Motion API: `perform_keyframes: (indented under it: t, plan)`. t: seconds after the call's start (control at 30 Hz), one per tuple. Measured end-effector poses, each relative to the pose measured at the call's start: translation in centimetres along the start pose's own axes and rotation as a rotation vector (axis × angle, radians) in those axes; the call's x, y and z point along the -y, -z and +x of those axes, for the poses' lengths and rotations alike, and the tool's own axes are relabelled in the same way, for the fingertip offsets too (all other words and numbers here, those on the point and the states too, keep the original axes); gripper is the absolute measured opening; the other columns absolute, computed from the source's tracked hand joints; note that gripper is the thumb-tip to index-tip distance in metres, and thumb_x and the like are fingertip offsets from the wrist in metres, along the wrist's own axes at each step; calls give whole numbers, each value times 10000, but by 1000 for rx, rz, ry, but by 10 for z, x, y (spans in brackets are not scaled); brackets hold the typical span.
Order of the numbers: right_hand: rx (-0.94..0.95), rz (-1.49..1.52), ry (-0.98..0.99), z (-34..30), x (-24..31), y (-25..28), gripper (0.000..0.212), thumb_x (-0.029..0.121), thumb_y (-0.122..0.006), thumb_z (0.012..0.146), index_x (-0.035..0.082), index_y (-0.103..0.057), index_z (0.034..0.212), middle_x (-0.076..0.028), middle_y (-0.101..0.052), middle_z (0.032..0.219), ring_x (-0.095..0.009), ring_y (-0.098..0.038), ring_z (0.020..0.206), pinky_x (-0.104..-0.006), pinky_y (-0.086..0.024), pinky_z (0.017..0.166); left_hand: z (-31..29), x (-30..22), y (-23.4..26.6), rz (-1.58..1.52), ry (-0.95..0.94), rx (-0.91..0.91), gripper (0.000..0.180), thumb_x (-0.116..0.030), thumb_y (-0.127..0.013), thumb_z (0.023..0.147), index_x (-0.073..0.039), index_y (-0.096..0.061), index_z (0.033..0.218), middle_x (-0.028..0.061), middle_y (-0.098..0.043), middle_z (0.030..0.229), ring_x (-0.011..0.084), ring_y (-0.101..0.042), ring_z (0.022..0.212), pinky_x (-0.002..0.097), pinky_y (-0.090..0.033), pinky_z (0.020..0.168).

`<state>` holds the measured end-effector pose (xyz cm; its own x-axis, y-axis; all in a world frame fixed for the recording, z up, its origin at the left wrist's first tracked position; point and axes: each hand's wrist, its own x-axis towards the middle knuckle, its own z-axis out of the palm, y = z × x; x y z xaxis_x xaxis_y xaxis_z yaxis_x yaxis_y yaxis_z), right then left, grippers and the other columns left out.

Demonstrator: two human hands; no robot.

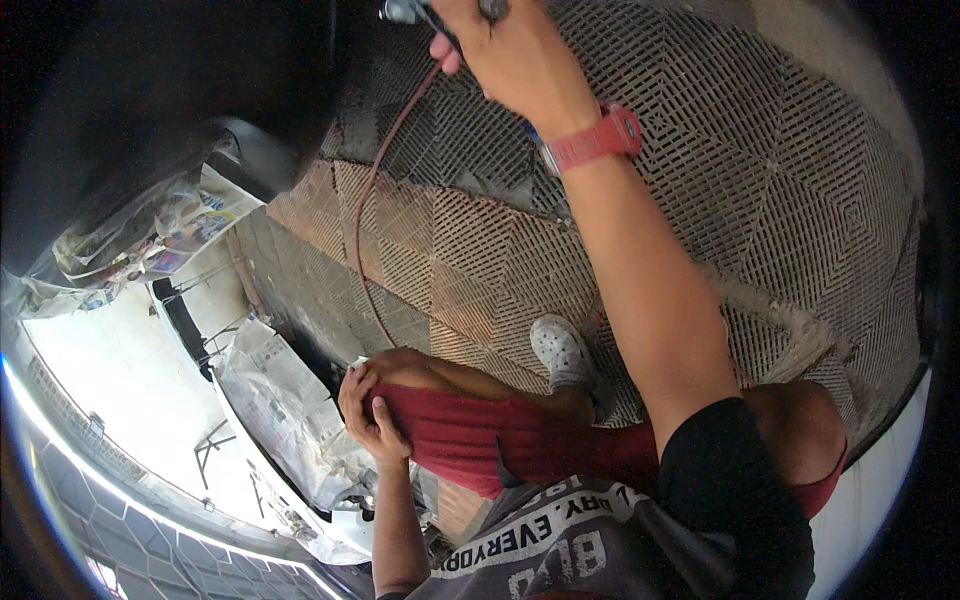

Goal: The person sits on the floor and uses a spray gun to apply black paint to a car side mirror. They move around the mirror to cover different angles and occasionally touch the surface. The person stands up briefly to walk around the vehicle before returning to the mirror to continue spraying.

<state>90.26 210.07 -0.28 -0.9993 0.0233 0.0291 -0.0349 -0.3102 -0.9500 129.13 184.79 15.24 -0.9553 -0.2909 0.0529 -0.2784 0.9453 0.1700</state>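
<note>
At the top edge, my right hand (515, 65) is closed around a spray gun (440, 22), which the frame partly cuts off. The gun has a silvery metal head and a dark knob. A thin dark red hose (362, 225) curves down from that hand toward my bent knee. My left hand (375, 415) lies over this knee, on the hem of my red shorts (455, 430), with thumb and fingers apart. A dark, glossy vehicle body (180, 90) fills the upper left, left of the spray gun.
Masking paper and plastic film (150, 235) hang along the dark body's lower edge. Further left stands a white vehicle part (245, 425) covered with paper sheets. Grated floor tiles (700, 150) lie underfoot, with my grey clog (560, 350) on them. A pale panel edges the lower right.
</note>
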Motion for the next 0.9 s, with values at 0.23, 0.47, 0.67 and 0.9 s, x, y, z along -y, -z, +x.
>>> perform_keyframes:
  t: [0.23, 0.47, 0.67, 0.9]
  plan:
    - [357, -88, -146, -65, 10, -3, 645, 658, -626, 1061, 70, -835, 1222, -155, -804, 820, -305, -813, 809, -410, -626, 850, 11, -7, -2, 15, -27, 23, 401, -326, -579, 1065, 13, -757, 1186, 220, -748, 1340, 456, -623, 1367, 564, -394, 1232]
    - [353, -88, -162, -37, 18, 6, 730, 728, -594, 1049, 43, -830, 1141, -118, -769, 757, -216, -766, 706, -377, -616, 747, 14, -11, -2, -4, -28, 17, 380, -300, -579, 1049, 14, -755, 1172, 216, -754, 1335, 461, -622, 1375, 566, -385, 1242]
    - [193, -149, -179, 29, 70, 22, 615, 538, -553, 1157, -34, -736, 1028, -44, -691, 763, -142, -668, 696, -333, -556, 688, 6, -5, 0, -15, -4, 0, 382, -303, -586, 1044, 14, -759, 1169, 218, -756, 1336, 456, -623, 1377, 568, -376, 1247]
    - [109, -135, 152, 43, 83, 26, 615, 518, -547, 1165, -34, -743, 978, -44, -673, 754, -128, -649, 709, -321, -542, 679, 7, -5, 1, -30, -7, -2, 384, -306, -590, 1044, 9, -765, 1178, 217, -755, 1340, 455, -624, 1379, 563, -381, 1243]
